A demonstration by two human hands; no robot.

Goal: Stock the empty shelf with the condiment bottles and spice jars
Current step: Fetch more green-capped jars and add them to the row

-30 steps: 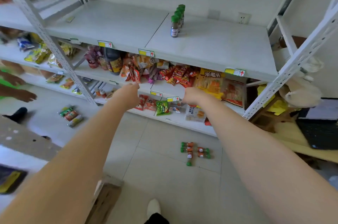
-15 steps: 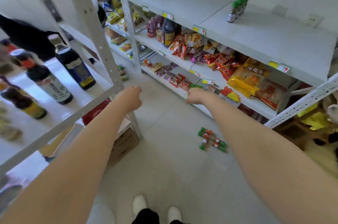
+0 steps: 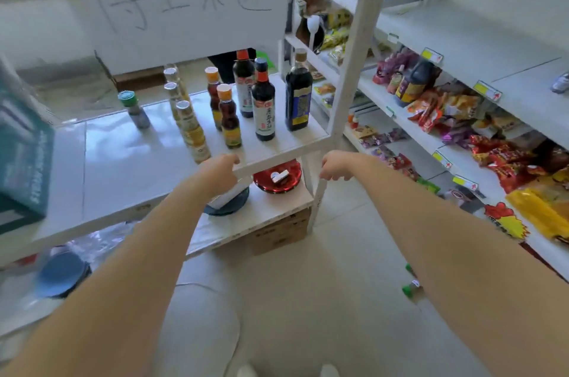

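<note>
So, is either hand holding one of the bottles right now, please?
No, the left hand and the right hand hold nothing, while the bottles stand untouched on the shelf in front of them.

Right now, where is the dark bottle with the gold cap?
Head view, centre: the dark bottle stands at the right end of the shelf, beside the white post.

At the centre left of the frame, a surface (image 3: pixel 123 161) carried bottles (image 3: pixel 263 105) grouped toward its right end, with a row of jars (image 3: pixel 184 113) to their left and a spice jar (image 3: pixel 135 108) farther left. A box (image 3: pixel 21 161) sat at the surface's far left. Below it, a lower shelf (image 3: pixel 277 207) held dishes (image 3: pixel 278 178), above a carton (image 3: pixel 280 232) on the floor. The left hand (image 3: pixel 220 172) was at the surface's front edge, and the right hand (image 3: pixel 335 165) was beside its corner post. Long shelving (image 3: pixel 462 47) with packets (image 3: pixel 505 161) filled the right side.
</note>
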